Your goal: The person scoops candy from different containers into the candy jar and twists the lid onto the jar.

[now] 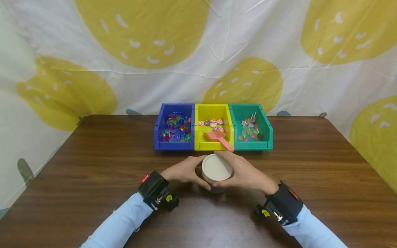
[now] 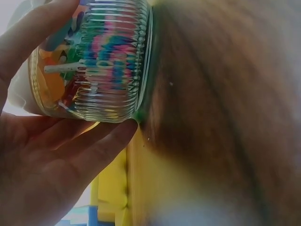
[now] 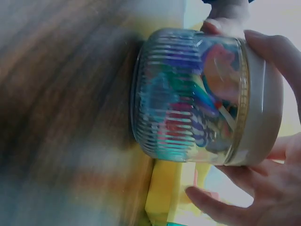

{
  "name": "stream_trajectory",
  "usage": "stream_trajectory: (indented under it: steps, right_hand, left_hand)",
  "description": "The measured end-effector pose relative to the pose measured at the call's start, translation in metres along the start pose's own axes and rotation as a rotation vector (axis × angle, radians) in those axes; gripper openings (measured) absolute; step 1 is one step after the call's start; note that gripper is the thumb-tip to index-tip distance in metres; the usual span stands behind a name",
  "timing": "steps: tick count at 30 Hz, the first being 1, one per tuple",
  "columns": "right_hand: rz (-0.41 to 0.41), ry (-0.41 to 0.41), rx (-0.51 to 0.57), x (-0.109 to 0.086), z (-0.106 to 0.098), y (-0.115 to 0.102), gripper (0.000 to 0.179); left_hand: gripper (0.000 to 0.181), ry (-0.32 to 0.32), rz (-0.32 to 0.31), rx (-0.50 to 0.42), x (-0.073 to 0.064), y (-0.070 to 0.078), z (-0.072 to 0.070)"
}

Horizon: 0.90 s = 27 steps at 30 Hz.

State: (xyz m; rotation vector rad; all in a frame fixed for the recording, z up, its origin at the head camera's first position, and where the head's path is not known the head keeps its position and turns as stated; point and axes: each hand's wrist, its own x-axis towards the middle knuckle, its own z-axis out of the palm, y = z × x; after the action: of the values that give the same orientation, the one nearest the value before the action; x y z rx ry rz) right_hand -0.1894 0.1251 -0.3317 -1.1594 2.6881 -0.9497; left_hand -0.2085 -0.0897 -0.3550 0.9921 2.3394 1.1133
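A ribbed clear glass jar [image 3: 188, 99] with a pale beige lid [image 1: 216, 167] stands upright on the table, filled with small colourful pieces, some with white sticks. My left hand [image 1: 186, 170] grips the glass body from the left, thumb on the near side and fingers around the far side. From the right, my right hand [image 1: 246, 172] holds the lid, its thumb at the near rim and its fingers at the far rim. The lid sits on the jar's mouth in the right wrist view.
Behind the jar, three joined bins stand in a row: a blue bin [image 1: 174, 146], a yellow bin [image 1: 212, 109] and a green bin [image 1: 253, 146], each with small colourful pieces. A pink scoop [image 1: 217, 136] lies in the yellow bin, its handle over the front edge. A patterned cloth [image 1: 173, 86] hangs behind.
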Motion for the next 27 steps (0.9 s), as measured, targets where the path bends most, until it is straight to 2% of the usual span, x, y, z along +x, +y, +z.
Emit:
stream_trajectory:
  steps: [11,20,27]
  right_hand:
    - [0.023,0.077,-0.06,-0.002,0.0057,-0.0043,0.085]
    - [0.042,0.087,-0.1,-0.004,0.007,-0.0073,0.086]
    - [0.025,0.081,-0.083,-0.0017,0.0074,-0.0039,0.088]
  left_hand:
    - [0.077,0.013,0.016,0.015,-0.0004,0.0001,0.0005]
    - [0.077,0.018,0.011,0.033,0.0004,-0.0005,0.0019]
    - [0.079,0.017,0.008,0.039,0.0009,0.0005,-0.0004]
